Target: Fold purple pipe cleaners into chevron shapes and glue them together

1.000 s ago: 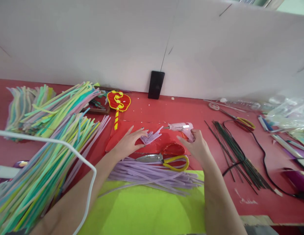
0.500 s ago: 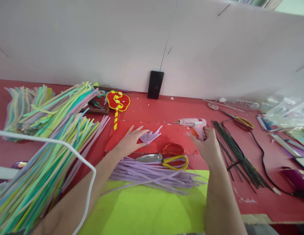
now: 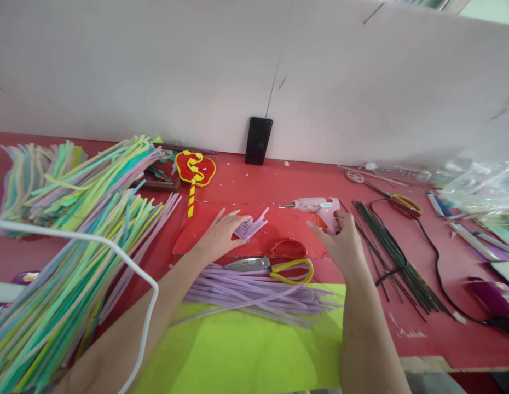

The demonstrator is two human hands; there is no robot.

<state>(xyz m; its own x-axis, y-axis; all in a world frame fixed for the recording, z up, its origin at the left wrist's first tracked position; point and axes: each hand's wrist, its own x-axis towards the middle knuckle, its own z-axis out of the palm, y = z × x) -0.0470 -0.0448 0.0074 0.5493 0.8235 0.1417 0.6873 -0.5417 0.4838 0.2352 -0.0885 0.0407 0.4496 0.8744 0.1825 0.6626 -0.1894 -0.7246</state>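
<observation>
My left hand (image 3: pixel 219 236) lies flat with its fingers spread on a red sheet (image 3: pixel 287 230), pressing down the end of a small bundle of folded lilac pipe cleaners (image 3: pixel 254 226). My right hand (image 3: pixel 340 241) is curled around the handle of a pink glue gun (image 3: pixel 316 207), whose nozzle points left. A black cord (image 3: pixel 433 251) runs from the gun to the right. Yellow-handled scissors (image 3: pixel 279 266) lie just in front of both hands, on a heap of long lilac pipe cleaners (image 3: pixel 254 293).
Big piles of pastel pipe cleaners (image 3: pixel 69 246) fill the left. A red and yellow ornament (image 3: pixel 195 169) and a black phone (image 3: pixel 258 140) stand near the white wall. Green wires (image 3: pixel 394 257) and more scissors (image 3: pixel 396 200) lie right. A lime sheet (image 3: pixel 238 355) lies nearest me.
My right hand slid the glue gun to the right, away from the lilac bundle, and then closed more around its handle. My left hand stayed pressed on the bundle.
</observation>
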